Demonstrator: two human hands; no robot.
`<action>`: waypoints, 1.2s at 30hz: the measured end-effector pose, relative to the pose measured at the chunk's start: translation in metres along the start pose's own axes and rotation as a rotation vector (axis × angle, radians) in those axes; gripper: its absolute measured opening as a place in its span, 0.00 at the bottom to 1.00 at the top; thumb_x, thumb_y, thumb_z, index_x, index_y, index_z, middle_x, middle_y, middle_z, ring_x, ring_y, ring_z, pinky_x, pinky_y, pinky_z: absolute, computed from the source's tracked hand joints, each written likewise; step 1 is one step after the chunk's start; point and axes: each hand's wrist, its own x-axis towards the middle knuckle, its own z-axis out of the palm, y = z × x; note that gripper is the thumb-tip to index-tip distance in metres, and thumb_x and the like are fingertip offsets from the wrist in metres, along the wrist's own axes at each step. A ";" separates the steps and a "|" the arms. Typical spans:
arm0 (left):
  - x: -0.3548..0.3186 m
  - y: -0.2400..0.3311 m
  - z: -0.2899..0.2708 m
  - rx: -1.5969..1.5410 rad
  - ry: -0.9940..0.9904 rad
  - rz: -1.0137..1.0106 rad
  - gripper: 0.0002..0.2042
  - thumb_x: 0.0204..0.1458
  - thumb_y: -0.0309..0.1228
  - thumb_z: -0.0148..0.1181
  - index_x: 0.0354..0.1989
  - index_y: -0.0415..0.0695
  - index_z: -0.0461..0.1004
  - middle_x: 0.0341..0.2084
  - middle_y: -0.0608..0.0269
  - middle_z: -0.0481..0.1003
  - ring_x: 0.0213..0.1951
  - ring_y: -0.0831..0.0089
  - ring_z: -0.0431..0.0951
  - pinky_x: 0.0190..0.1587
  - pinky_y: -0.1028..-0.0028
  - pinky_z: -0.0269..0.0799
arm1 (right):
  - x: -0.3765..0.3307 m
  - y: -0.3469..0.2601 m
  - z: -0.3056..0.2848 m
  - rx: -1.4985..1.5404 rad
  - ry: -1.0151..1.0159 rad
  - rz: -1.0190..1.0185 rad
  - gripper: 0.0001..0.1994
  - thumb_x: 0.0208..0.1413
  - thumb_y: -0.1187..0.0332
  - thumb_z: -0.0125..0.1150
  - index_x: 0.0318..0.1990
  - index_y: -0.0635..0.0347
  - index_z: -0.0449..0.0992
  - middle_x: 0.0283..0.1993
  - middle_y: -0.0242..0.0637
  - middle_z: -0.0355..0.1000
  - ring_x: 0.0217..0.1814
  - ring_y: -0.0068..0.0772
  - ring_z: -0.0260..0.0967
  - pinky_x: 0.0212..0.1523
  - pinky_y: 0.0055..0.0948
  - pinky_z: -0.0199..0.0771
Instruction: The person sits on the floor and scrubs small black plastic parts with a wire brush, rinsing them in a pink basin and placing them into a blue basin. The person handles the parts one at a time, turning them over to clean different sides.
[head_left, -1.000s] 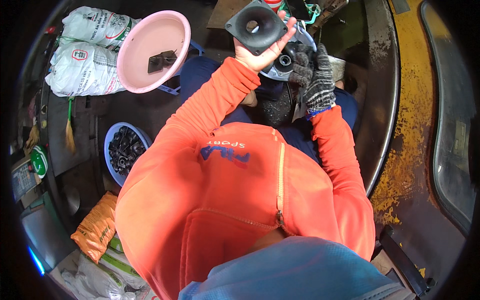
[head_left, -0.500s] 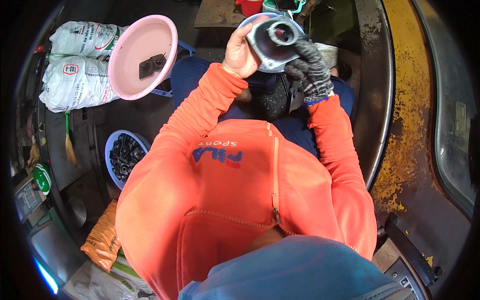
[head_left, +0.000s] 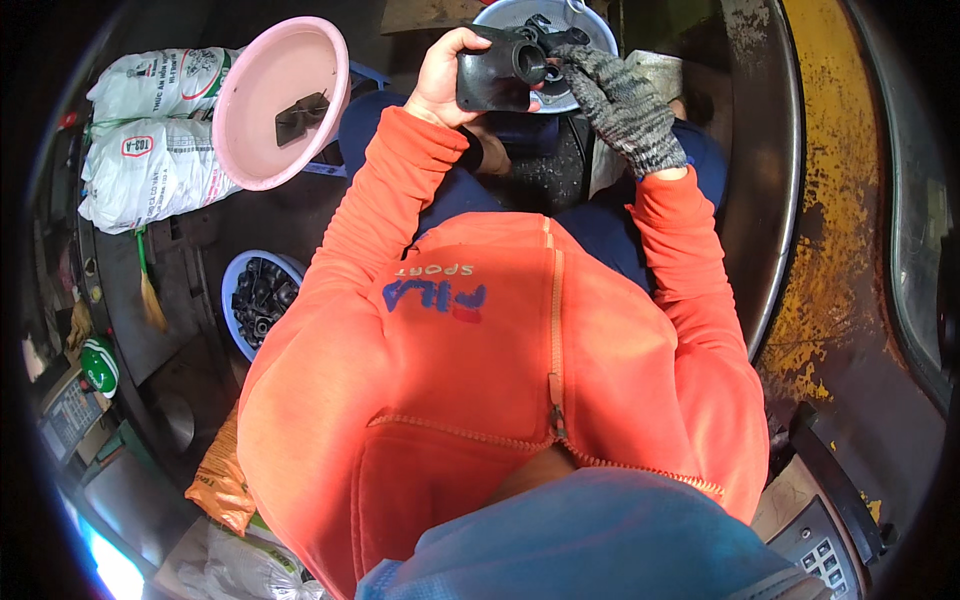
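My bare left hand (head_left: 440,82) grips a black molded part (head_left: 490,78), a smooth hollow-looking piece with a round collar on its right side. The thumb lies on top of the part, with the palm behind its left edge. My right hand (head_left: 625,108), in a grey knitted glove, is beside the collar with its fingers bent together. Whether its fingertips touch the collar or hold something small is hidden. Just beyond both hands, a pale blue basin (head_left: 597,28) contains several black parts (head_left: 540,28).
To the left a pink basin (head_left: 228,120) holds dark glasses (head_left: 300,118). White sacks (head_left: 160,175) lie farther left. A blue-rimmed tub (head_left: 228,305) full of black pieces stands near my left elbow. Worn yellow-brown machine metal (head_left: 830,200) runs along the right, with a keypad panel (head_left: 825,560) low down.
The black part has turned, so its open underside no longer faces up and its collar points right. Both hands have come lower and nearer, uncovering the basin of parts.
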 end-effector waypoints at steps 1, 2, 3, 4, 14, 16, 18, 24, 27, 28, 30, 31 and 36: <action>0.001 -0.001 0.000 -0.022 -0.019 -0.013 0.26 0.50 0.38 0.41 0.53 0.31 0.64 0.44 0.41 0.73 0.43 0.48 0.76 0.43 0.45 0.73 | 0.001 -0.002 0.001 0.039 -0.016 0.057 0.17 0.58 0.61 0.53 0.54 0.50 0.72 0.51 0.36 0.72 0.49 0.39 0.72 0.45 0.36 0.73; 0.001 -0.003 0.000 -0.035 -0.058 -0.019 0.25 0.49 0.37 0.42 0.52 0.31 0.64 0.44 0.42 0.73 0.42 0.49 0.76 0.43 0.45 0.73 | 0.001 -0.004 0.002 0.034 0.010 0.035 0.16 0.58 0.59 0.52 0.53 0.48 0.73 0.48 0.35 0.74 0.46 0.40 0.73 0.42 0.37 0.73; 0.001 -0.003 0.000 -0.016 -0.026 -0.002 0.25 0.48 0.36 0.43 0.52 0.31 0.64 0.44 0.42 0.73 0.42 0.49 0.76 0.42 0.46 0.74 | 0.002 -0.006 0.002 -0.003 -0.023 0.057 0.16 0.59 0.59 0.52 0.53 0.47 0.73 0.48 0.36 0.74 0.46 0.40 0.73 0.42 0.37 0.73; 0.000 -0.002 0.001 -0.009 -0.033 0.005 0.25 0.47 0.35 0.44 0.52 0.31 0.64 0.43 0.42 0.74 0.42 0.50 0.76 0.42 0.46 0.74 | 0.002 -0.007 0.002 -0.035 -0.035 0.052 0.16 0.59 0.60 0.51 0.53 0.47 0.73 0.48 0.36 0.74 0.46 0.40 0.73 0.42 0.37 0.73; -0.001 0.002 0.016 0.158 0.089 0.312 0.30 0.39 0.29 0.45 0.56 0.29 0.62 0.45 0.43 0.72 0.45 0.52 0.74 0.50 0.56 0.71 | -0.004 -0.011 0.009 -0.205 -0.066 -0.241 0.22 0.54 0.72 0.49 0.59 0.60 0.66 0.60 0.42 0.65 0.61 0.40 0.64 0.57 0.36 0.67; 0.002 0.000 0.022 0.223 0.151 0.393 0.31 0.38 0.28 0.45 0.57 0.30 0.61 0.45 0.42 0.72 0.47 0.53 0.73 0.52 0.57 0.70 | -0.003 -0.011 0.014 -0.153 -0.029 -0.239 0.23 0.54 0.73 0.49 0.60 0.60 0.64 0.61 0.44 0.64 0.62 0.41 0.63 0.59 0.37 0.65; 0.005 -0.001 0.027 0.260 0.129 0.438 0.33 0.41 0.29 0.48 0.61 0.33 0.57 0.50 0.43 0.68 0.51 0.55 0.71 0.56 0.58 0.67 | -0.002 -0.012 0.018 -0.068 0.016 -0.215 0.24 0.54 0.73 0.49 0.61 0.60 0.63 0.61 0.46 0.62 0.63 0.42 0.62 0.61 0.37 0.64; 0.015 -0.006 0.039 0.400 0.087 0.744 0.39 0.32 0.24 0.49 0.63 0.32 0.56 0.52 0.49 0.68 0.51 0.62 0.72 0.57 0.69 0.65 | 0.005 -0.026 0.007 -0.062 0.036 -0.191 0.23 0.54 0.71 0.51 0.60 0.60 0.63 0.61 0.48 0.61 0.63 0.45 0.60 0.63 0.38 0.60; 0.018 -0.006 0.038 0.651 0.018 0.897 0.39 0.38 0.30 0.58 0.64 0.31 0.54 0.53 0.50 0.67 0.53 0.63 0.71 0.57 0.69 0.65 | 0.010 -0.041 -0.006 0.049 -0.064 -0.062 0.20 0.53 0.70 0.55 0.55 0.61 0.68 0.57 0.47 0.65 0.59 0.46 0.63 0.60 0.39 0.63; 0.018 -0.006 0.037 0.727 0.011 0.956 0.40 0.40 0.32 0.60 0.64 0.31 0.53 0.54 0.51 0.67 0.52 0.63 0.71 0.57 0.69 0.65 | 0.010 -0.047 -0.011 0.133 -0.076 -0.028 0.18 0.53 0.70 0.56 0.53 0.61 0.69 0.54 0.46 0.66 0.57 0.43 0.65 0.57 0.37 0.65; 0.018 -0.004 0.036 0.852 -0.025 1.025 0.41 0.44 0.40 0.65 0.64 0.33 0.53 0.57 0.50 0.63 0.55 0.63 0.68 0.58 0.66 0.63 | 0.011 -0.054 -0.019 0.452 -0.120 0.131 0.14 0.54 0.70 0.57 0.49 0.61 0.71 0.50 0.42 0.69 0.52 0.39 0.68 0.53 0.34 0.68; 0.019 -0.002 0.036 0.914 -0.057 1.066 0.40 0.44 0.39 0.64 0.64 0.33 0.53 0.57 0.50 0.62 0.55 0.63 0.67 0.59 0.65 0.62 | 0.010 -0.055 -0.022 0.683 -0.124 0.267 0.13 0.55 0.70 0.57 0.47 0.61 0.72 0.48 0.41 0.71 0.50 0.36 0.69 0.51 0.31 0.70; 0.024 0.013 0.033 1.344 -0.268 1.378 0.38 0.43 0.34 0.61 0.64 0.34 0.53 0.58 0.49 0.60 0.56 0.59 0.65 0.60 0.63 0.60 | 0.005 -0.045 -0.029 2.210 -0.368 0.791 0.13 0.58 0.66 0.58 0.48 0.60 0.72 0.42 0.36 0.73 0.42 0.25 0.72 0.40 0.23 0.75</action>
